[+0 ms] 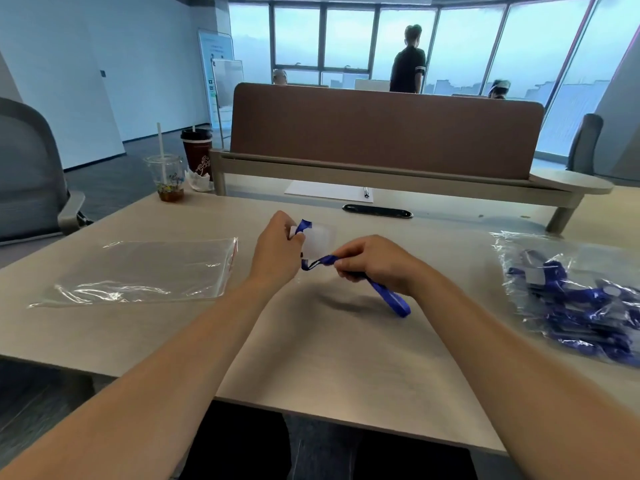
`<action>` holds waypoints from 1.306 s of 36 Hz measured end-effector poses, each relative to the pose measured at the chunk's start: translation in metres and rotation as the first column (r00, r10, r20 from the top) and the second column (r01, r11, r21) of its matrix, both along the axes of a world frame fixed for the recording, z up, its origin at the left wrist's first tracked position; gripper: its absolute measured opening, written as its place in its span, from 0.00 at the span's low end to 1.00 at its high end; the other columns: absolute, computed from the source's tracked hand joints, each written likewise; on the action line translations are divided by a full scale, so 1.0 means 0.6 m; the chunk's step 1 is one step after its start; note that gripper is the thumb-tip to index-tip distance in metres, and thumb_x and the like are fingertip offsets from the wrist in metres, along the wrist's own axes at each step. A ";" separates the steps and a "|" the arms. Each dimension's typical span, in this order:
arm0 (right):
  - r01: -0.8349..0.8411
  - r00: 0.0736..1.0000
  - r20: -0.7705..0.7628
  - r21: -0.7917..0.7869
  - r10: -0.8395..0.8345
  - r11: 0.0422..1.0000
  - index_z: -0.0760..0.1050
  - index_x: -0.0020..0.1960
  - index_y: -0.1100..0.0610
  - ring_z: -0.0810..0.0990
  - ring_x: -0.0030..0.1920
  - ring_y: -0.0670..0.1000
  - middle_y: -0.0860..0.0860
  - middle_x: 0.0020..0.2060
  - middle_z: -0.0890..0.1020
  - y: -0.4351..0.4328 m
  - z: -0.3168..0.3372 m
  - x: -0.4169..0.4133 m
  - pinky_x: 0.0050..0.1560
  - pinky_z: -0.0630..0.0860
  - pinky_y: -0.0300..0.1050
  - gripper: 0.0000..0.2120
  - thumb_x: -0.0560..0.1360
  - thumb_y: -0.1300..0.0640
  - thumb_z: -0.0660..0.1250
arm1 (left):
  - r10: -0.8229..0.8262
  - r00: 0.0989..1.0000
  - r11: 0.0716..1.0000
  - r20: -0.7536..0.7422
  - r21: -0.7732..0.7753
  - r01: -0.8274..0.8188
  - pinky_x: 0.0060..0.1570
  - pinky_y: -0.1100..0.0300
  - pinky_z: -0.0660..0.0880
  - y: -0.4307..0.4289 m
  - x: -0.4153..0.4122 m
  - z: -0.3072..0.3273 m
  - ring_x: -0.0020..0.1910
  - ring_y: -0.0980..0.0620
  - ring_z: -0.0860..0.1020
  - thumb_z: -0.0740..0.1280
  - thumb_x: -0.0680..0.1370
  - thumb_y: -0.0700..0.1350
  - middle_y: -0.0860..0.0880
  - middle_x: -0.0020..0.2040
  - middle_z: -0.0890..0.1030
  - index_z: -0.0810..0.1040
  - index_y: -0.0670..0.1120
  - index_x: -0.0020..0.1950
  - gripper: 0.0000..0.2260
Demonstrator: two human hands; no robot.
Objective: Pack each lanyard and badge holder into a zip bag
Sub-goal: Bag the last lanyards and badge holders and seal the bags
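Lanyard (381,289), blue, held above the tabletop (329,358) mid-frame. Left hand (277,249) fingers pinch one end of the strap against the clear badge holder (320,241); right hand (375,263) fingers curl around the strap, loop end trailing down to the tabletop. Empty zip bag (145,271) lies flat to the left. Bag of lanyards (571,296) sits at the right edge.

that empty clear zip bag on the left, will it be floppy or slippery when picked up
Probably floppy: the zip bag lies flat and wrinkled on the table, so it should sag from one corner. Likely very light, and its glossy film may slide when pushed.
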State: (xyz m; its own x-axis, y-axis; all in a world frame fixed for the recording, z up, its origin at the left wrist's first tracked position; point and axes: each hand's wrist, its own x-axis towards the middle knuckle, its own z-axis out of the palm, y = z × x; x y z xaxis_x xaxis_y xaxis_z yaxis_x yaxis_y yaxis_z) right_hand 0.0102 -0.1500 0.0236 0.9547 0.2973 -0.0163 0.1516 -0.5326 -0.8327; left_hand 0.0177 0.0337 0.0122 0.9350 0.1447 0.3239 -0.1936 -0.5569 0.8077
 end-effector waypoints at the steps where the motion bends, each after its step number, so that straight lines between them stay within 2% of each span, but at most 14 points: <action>1: 0.022 0.999 0.038 0.003 -0.022 1.000 0.84 0.51 0.56 0.79 0.37 0.46 0.52 0.39 0.85 -0.003 0.004 0.001 0.43 0.79 0.39 0.07 0.78 0.62 0.68 | -0.015 1.000 1.000 -0.009 0.019 0.015 0.31 0.66 0.67 0.000 0.002 0.002 0.44 0.49 0.75 0.62 0.83 0.43 0.47 0.50 0.75 0.70 0.45 0.56 0.04; 5: 0.107 0.981 0.158 0.023 -0.109 0.994 0.84 0.49 0.55 0.79 0.39 0.46 0.49 0.40 0.84 -0.013 0.021 0.005 0.42 0.77 0.39 0.05 0.78 0.61 0.69 | -0.130 0.984 0.986 -0.117 0.089 0.141 0.37 0.65 0.68 0.002 0.004 0.010 0.44 0.54 0.74 0.65 0.82 0.45 0.48 0.52 0.77 0.72 0.48 0.56 0.05; 9: 0.173 0.960 0.223 0.000 -0.169 0.985 0.81 0.45 0.50 0.79 0.42 0.48 0.49 0.43 0.84 -0.019 0.032 0.011 0.42 0.76 0.39 0.05 0.77 0.59 0.70 | -0.261 0.935 0.962 -0.241 0.017 0.273 0.50 0.56 0.75 -0.001 0.000 0.016 0.51 0.48 0.77 0.67 0.80 0.44 0.49 0.55 0.75 0.72 0.51 0.58 0.08; 14: 0.225 0.949 0.222 0.027 -0.225 0.974 0.82 0.45 0.51 0.78 0.43 0.49 0.48 0.43 0.84 -0.025 0.030 0.015 0.42 0.76 0.41 0.04 0.77 0.58 0.71 | -0.389 0.847 0.918 -0.362 -0.074 0.389 0.50 0.55 0.80 -0.002 -0.008 0.020 0.49 0.48 0.79 0.68 0.79 0.42 0.47 0.59 0.78 0.73 0.50 0.58 0.09; 18: 0.224 0.973 0.020 0.187 -0.231 0.957 0.83 0.49 0.55 0.79 0.43 0.51 0.52 0.45 0.85 -0.029 0.023 0.011 0.42 0.77 0.43 0.03 0.77 0.59 0.71 | -0.480 0.801 0.872 -0.357 -0.292 0.393 0.52 0.52 0.82 0.000 -0.014 0.019 0.52 0.46 0.80 0.67 0.80 0.40 0.48 0.60 0.76 0.74 0.49 0.58 0.09; 23: 0.283 0.946 -0.261 0.368 -0.194 0.885 0.82 0.55 0.58 0.78 0.46 0.56 0.60 0.51 0.83 -0.033 0.000 0.006 0.48 0.77 0.50 0.07 0.79 0.61 0.67 | -0.543 0.808 0.749 -0.227 -0.566 0.344 0.55 0.46 0.80 -0.003 -0.018 0.018 0.53 0.44 0.80 0.65 0.80 0.38 0.43 0.59 0.79 0.73 0.46 0.59 0.09; 26: 0.306 0.921 -0.367 0.473 -0.131 0.826 0.79 0.58 0.63 0.76 0.40 0.55 0.61 0.46 0.80 -0.032 -0.014 0.005 0.43 0.76 0.47 0.12 0.80 0.69 0.60 | -0.492 0.853 0.692 -0.175 -0.672 0.262 0.54 0.45 0.81 -0.007 -0.016 0.017 0.54 0.43 0.81 0.64 0.81 0.38 0.42 0.59 0.79 0.73 0.46 0.58 0.08; 30: 0.329 0.889 -0.458 0.622 -0.011 0.710 0.76 0.57 0.61 0.75 0.35 0.51 0.58 0.41 0.79 -0.030 -0.031 0.004 0.38 0.75 0.43 0.07 0.81 0.65 0.62 | -0.380 0.914 0.651 -0.142 -0.743 0.155 0.54 0.47 0.81 -0.009 -0.008 0.012 0.55 0.44 0.81 0.63 0.82 0.37 0.43 0.58 0.80 0.73 0.47 0.57 0.06; 33: 0.356 0.864 -0.502 0.637 0.017 0.683 0.76 0.63 0.62 0.75 0.34 0.49 0.56 0.39 0.80 -0.026 -0.048 0.003 0.35 0.75 0.41 0.12 0.81 0.65 0.62 | -0.281 0.951 0.617 -0.130 -0.783 0.075 0.52 0.49 0.82 -0.010 -0.001 0.008 0.54 0.44 0.82 0.63 0.82 0.37 0.44 0.56 0.80 0.73 0.47 0.56 0.06; 36: 0.363 0.852 -0.522 0.636 0.033 0.680 0.75 0.64 0.64 0.74 0.32 0.48 0.55 0.37 0.79 -0.017 -0.059 0.003 0.33 0.75 0.38 0.13 0.81 0.65 0.61 | -0.165 0.978 0.738 -0.131 -0.673 0.034 0.52 0.49 0.81 -0.014 0.009 -0.002 0.55 0.45 0.80 0.64 0.82 0.39 0.44 0.57 0.79 0.74 0.47 0.57 0.06; 39: 0.358 0.839 -0.544 0.598 0.035 0.717 0.77 0.60 0.64 0.74 0.33 0.47 0.54 0.36 0.81 -0.004 -0.057 0.005 0.36 0.74 0.37 0.10 0.82 0.64 0.60 | -0.027 0.999 0.927 -0.047 -0.374 0.008 0.43 0.62 0.75 -0.015 0.010 -0.008 0.53 0.48 0.77 0.63 0.82 0.43 0.48 0.57 0.78 0.72 0.48 0.59 0.06; 41: 0.372 0.828 -0.560 0.575 0.019 0.728 0.77 0.58 0.66 0.75 0.35 0.47 0.55 0.37 0.82 0.002 -0.052 0.005 0.38 0.76 0.39 0.10 0.82 0.64 0.60 | -0.033 0.999 0.968 0.025 -0.248 0.038 0.42 0.65 0.73 -0.015 0.009 -0.012 0.52 0.49 0.77 0.63 0.82 0.43 0.48 0.56 0.78 0.72 0.48 0.58 0.05; 44: 0.428 0.808 -0.589 0.601 0.013 0.675 0.77 0.56 0.70 0.80 0.39 0.51 0.60 0.41 0.84 0.007 -0.044 0.007 0.40 0.82 0.41 0.10 0.82 0.66 0.58 | -0.107 0.993 0.985 0.041 -0.133 0.112 0.46 0.65 0.74 -0.015 0.006 -0.018 0.56 0.48 0.78 0.64 0.82 0.42 0.48 0.59 0.79 0.73 0.50 0.58 0.07; 47: 0.451 0.789 -0.612 0.631 0.048 0.631 0.75 0.57 0.72 0.85 0.45 0.58 0.64 0.46 0.84 0.011 -0.037 0.009 0.46 0.83 0.46 0.12 0.83 0.65 0.56 | -0.169 0.984 0.984 0.051 -0.042 0.171 0.52 0.63 0.74 -0.016 0.003 -0.023 0.57 0.50 0.78 0.65 0.81 0.41 0.50 0.59 0.79 0.73 0.53 0.65 0.14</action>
State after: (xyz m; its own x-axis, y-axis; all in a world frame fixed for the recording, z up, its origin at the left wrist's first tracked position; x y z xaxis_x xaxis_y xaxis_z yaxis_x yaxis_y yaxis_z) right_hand 0.0158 -0.1431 0.0011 0.8809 0.2460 -0.4044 -0.4674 0.3162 -0.8256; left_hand 0.0197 0.0241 -0.0018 0.9311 0.0008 0.3648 -0.3207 -0.4753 0.8193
